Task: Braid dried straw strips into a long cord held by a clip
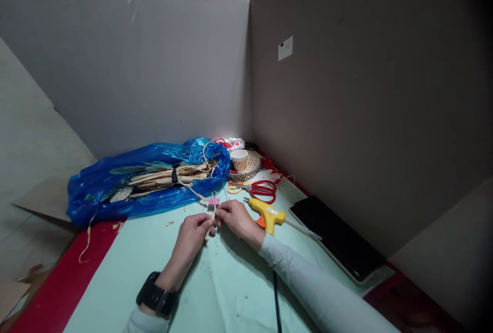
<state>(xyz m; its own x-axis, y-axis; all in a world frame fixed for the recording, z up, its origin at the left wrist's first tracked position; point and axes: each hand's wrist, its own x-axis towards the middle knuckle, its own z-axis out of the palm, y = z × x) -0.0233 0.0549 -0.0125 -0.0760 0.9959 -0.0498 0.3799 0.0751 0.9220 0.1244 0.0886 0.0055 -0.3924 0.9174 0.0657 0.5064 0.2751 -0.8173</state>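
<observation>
Both hands meet over the pale green table sheet, pinching a thin strip of dried straw-like fibre (209,230). My left hand (194,233) closes thumb and fingers on its lower part, while my right hand (234,216) pinches it higher up. Just beyond the fingertips a pink binder clip (213,201) sits at the strip's upper end. From the clip, a pale cord-like strand (196,193) runs back toward a bundle of dried strips (165,177), bound with a black tie on a blue plastic bag (131,204). Exact fingertip contact is small and partly hidden.
Right of my hands lies a yellow glue gun (271,214) with its black cable trailing forward. Behind it are red-handled scissors (263,191), a paper cup (239,160) and a woven tray (252,166). A black flat case (337,238) lies by the right partition (346,107).
</observation>
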